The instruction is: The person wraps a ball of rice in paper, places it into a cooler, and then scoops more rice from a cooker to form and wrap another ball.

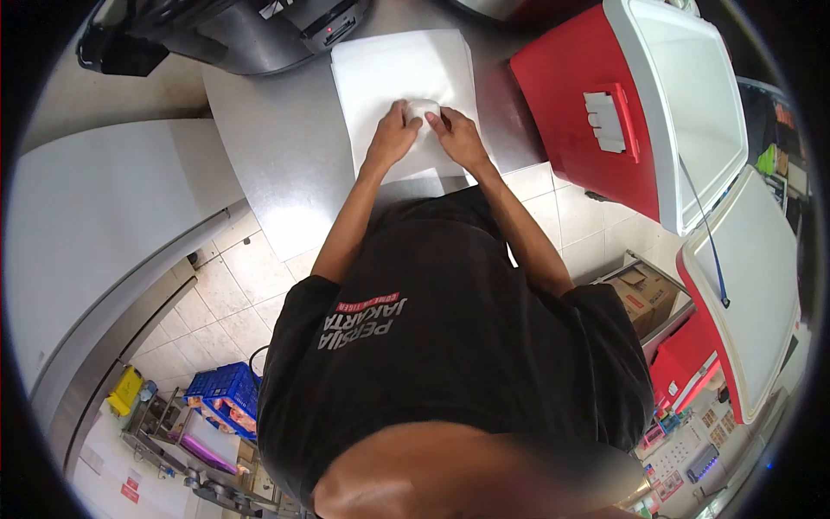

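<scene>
On the steel table [259,156] lies a stack of white paper sheets [389,65]. A small rounded white bundle [423,108], apparently wrapped in paper, rests on the top sheet, and what is inside it is hidden. My left hand [394,138] grips its left side, fingers curled behind and thumb in front. From the right, my right hand [458,138] closes on the same bundle, its thumb pressed against the near side.
Right of the paper stands a red cooler box [571,112] with a white interior, its lid [743,285] hanging open. A black appliance [259,35] sits at the table's back left. Behind me are a blue crate [223,394] and a cardboard box [648,298].
</scene>
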The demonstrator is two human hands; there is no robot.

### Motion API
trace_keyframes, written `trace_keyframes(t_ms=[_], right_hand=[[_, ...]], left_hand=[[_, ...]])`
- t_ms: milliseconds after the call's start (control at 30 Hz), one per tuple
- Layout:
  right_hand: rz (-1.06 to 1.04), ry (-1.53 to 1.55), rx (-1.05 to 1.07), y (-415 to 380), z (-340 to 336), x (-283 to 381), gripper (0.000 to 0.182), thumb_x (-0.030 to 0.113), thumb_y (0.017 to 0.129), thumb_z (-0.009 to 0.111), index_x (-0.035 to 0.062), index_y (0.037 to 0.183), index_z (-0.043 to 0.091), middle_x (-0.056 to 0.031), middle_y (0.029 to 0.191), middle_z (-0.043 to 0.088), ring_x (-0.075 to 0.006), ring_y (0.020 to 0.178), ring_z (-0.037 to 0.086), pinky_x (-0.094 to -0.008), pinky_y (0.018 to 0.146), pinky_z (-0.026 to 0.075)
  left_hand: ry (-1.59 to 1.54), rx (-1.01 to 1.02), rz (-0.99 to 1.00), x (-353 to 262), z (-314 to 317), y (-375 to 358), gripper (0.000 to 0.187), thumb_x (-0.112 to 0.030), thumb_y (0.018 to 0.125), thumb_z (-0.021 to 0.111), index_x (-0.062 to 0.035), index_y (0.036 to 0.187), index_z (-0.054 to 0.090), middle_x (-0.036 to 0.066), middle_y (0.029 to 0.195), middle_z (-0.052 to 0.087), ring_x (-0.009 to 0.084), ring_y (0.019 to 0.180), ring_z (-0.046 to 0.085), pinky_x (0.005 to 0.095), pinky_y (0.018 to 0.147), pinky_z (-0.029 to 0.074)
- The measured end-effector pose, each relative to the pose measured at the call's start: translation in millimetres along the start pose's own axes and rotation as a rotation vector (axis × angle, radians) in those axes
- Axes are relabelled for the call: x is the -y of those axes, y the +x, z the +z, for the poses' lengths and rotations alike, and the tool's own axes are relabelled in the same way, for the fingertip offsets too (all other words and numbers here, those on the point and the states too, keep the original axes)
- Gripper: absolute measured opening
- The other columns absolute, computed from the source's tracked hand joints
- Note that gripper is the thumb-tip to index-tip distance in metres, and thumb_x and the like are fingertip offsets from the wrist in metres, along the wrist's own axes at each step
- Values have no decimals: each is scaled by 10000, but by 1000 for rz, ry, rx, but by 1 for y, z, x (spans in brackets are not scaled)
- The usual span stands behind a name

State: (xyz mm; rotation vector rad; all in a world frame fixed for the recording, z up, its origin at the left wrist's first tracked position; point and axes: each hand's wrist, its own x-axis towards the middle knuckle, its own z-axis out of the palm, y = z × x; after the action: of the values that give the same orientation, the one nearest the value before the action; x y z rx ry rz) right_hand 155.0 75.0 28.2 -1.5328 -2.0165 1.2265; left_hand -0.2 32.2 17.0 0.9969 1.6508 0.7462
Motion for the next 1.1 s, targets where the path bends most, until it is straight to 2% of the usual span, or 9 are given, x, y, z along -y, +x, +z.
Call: trace_keyframes(t_ms=[33, 100, 167, 233, 267, 367, 533, 900, 1100], right_hand=[[-89, -22, -17, -3, 1, -1, 484, 415, 905, 553, -67, 924, 595, -245, 810, 610, -394, 795, 605, -441, 722, 463], [-57, -27, 2, -2, 3, 1, 469, 393, 888, 581, -65, 987, 580, -243, 887, 603, -391, 846, 594, -438, 747, 461], [-19, -31, 23, -2, 4, -4, 473, 372, 871, 609, -64, 1050, 566, -241, 963, 597, -387, 898, 584, -435, 773, 460], [-434, -35, -154, -4, 10, -15, 542, 273, 826, 682, -17, 1243, 494, -211, 1121, 563, -335, 1050, 551, -377, 913, 443], [-520, -109, -22, -2, 3, -13, 749, 275, 749, 734, 7, 1347, 371, -213, 1247, 474, -386, 1122, 476, -425, 952, 405], [-530, -165, 194, 11, -13, -21, 739, 300, 733, 745, 32, 1336, 411, -204, 1247, 488, -374, 1137, 477, -415, 977, 394], [-651, -353, 159, 21, -11, -39, 754, 420, 739, 716, 99, 1359, 429, -145, 1285, 493, -340, 1154, 482, -421, 1003, 379], [-613, -451, 247, 23, -20, -28, 722, 328, 759, 723, 128, 1377, 408, -138, 1292, 500, -317, 1172, 490, -413, 1013, 386], [-585, -367, 279, 23, -21, -29, 749, 247, 751, 734, 101, 1391, 373, -139, 1324, 471, -330, 1190, 474, -405, 1030, 377]], left_hand=[[3, 6, -7, -2, 0, -11, 663, -286, 798, 640, 37, 1327, 404, 231, 1234, 518, 308, 1122, 523, 360, 977, 391], [688, -239, 356, -11, 3, -21, 775, -265, 738, 681, -4, 1382, 338, 235, 1383, 355, 361, 1239, 394, 421, 1041, 315], [505, -160, 464, -11, -3, -17, 879, -224, 685, 709, -26, 1419, 267, 224, 1464, 214, 408, 1300, 287, 483, 1074, 253], [469, -7, 719, 0, 0, -8, 935, -172, 663, 718, -30, 1438, 214, 233, 1449, 259, 395, 1322, 282, 474, 1091, 247], [406, 13, 699, 7, 2, 0, 929, -182, 683, 730, -32, 1440, 213, 235, 1435, 293, 379, 1340, 272, 459, 1103, 244], [483, 89, 678, 19, -1, 12, 901, -229, 720, 741, -36, 1434, 227, 234, 1413, 329, 368, 1329, 296, 450, 1099, 254], [598, 14, 721, 19, -6, 13, 882, -326, 742, 743, -39, 1418, 255, 198, 1409, 347, 368, 1308, 322, 446, 1085, 273], [626, 222, 583, 13, -37, 9, 839, -267, 723, 736, -43, 1414, 316, 158, 1419, 395, 312, 1248, 451, 366, 1057, 378], [572, 286, 530, 18, -41, 8, 861, -231, 755, 714, -30, 1444, 239, 158, 1479, 302, 315, 1338, 338, 368, 1098, 320]])
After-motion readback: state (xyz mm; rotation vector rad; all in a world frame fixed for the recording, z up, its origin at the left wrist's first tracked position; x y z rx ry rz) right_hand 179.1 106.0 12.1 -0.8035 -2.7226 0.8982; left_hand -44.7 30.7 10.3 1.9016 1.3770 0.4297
